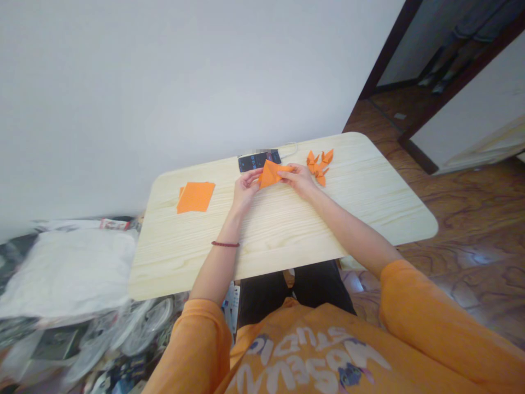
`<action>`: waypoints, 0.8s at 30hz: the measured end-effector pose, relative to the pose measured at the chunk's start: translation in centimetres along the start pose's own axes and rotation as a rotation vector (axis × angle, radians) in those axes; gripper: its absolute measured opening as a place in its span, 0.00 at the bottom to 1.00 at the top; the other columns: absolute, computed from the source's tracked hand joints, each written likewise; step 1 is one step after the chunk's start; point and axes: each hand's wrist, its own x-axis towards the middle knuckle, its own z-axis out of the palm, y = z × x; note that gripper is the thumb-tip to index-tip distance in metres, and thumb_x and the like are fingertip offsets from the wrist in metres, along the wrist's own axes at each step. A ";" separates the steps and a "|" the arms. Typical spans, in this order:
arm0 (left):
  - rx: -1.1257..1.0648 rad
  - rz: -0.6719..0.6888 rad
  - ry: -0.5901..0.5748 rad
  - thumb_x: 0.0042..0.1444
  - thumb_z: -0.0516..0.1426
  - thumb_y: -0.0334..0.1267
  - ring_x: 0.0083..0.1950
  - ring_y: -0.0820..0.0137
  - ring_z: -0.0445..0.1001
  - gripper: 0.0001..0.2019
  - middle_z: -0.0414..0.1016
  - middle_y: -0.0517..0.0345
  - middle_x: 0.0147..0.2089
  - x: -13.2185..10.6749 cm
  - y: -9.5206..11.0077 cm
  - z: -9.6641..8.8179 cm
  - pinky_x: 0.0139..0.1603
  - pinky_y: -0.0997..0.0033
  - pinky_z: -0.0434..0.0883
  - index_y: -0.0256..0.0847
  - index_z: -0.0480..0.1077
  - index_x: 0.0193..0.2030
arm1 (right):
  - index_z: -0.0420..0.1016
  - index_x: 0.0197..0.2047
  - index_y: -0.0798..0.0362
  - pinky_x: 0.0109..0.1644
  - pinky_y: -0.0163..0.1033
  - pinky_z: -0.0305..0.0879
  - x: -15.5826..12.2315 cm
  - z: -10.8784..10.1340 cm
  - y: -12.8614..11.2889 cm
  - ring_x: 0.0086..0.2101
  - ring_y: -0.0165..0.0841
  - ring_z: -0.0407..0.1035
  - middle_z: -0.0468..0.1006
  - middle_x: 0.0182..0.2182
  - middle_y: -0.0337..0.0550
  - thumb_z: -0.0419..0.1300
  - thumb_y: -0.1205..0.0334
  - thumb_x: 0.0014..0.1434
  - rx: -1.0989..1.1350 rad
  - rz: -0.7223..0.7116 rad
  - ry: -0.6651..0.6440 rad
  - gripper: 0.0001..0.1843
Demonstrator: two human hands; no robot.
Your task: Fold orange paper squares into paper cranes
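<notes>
A partly folded sheet of orange origami paper is held up over the table between my two hands. On its left edge, my left hand closes its fingers. My right hand pinches the right side, thumb on top. Just right of that hand lie several finished orange paper figures in a small cluster, with pointed wings like cranes. To the left, a stack of flat orange paper squares rests on the wood-patterned table.
Behind my hands a phone with a lit screen lies near the wall, a white cable at its right end. Left of the table sit a white cushion-like bundle and plastic-wrapped items. A doorway opens at the right.
</notes>
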 end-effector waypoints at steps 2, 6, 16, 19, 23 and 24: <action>-0.053 -0.018 0.025 0.40 0.65 0.39 0.49 0.62 0.77 0.18 0.79 0.49 0.45 0.0 0.1 0.1 0.51 0.63 0.72 0.39 0.75 0.41 | 0.61 0.21 0.53 0.31 0.32 0.67 0.0 0.0 0.0 0.27 0.25 0.68 0.74 0.23 0.34 0.74 0.57 0.27 0.000 -0.004 0.013 0.25; -0.047 -0.042 0.139 0.42 0.64 0.46 0.42 0.65 0.78 0.15 0.80 0.51 0.38 -0.3 0.7 0.7 0.46 0.65 0.72 0.38 0.77 0.34 | 0.58 0.21 0.52 0.30 0.32 0.67 -0.2 0.2 -0.2 0.25 0.25 0.66 0.70 0.20 0.32 0.72 0.58 0.29 -0.043 -0.010 0.006 0.24; 0.190 0.001 0.256 0.40 0.67 0.40 0.25 0.73 0.72 0.12 0.74 0.59 0.23 -1.0 1.3 1.2 0.31 0.73 0.69 0.37 0.73 0.29 | 0.60 0.22 0.52 0.30 0.33 0.66 -0.8 0.5 -0.3 0.25 0.26 0.66 0.71 0.21 0.33 0.71 0.58 0.32 -0.102 -0.030 -0.080 0.21; 0.205 -0.006 0.218 0.42 0.66 0.39 0.24 0.74 0.70 0.17 0.72 0.62 0.21 -0.8 1.2 1.0 0.31 0.72 0.68 0.37 0.75 0.40 | 0.61 0.23 0.52 0.30 0.33 0.66 -0.8 0.3 -0.2 0.24 0.26 0.64 0.69 0.21 0.32 0.70 0.58 0.32 -0.128 -0.057 -0.069 0.21; 0.176 -0.024 0.180 0.40 0.67 0.40 0.30 0.70 0.74 0.18 0.75 0.59 0.25 -0.6 0.8 0.8 0.36 0.69 0.71 0.36 0.76 0.40 | 0.60 0.24 0.51 0.30 0.35 0.66 -0.8 0.1 -0.2 0.24 0.27 0.64 0.67 0.21 0.33 0.69 0.59 0.35 -0.180 -0.071 -0.106 0.20; 0.145 -0.020 0.167 0.39 0.67 0.40 0.33 0.69 0.75 0.18 0.77 0.57 0.28 -0.6 0.7 0.8 0.39 0.68 0.72 0.36 0.76 0.39 | 0.60 0.24 0.51 0.30 0.35 0.66 -0.8 0.0 -0.2 0.25 0.28 0.65 0.68 0.21 0.33 0.69 0.59 0.36 -0.194 -0.070 -0.119 0.19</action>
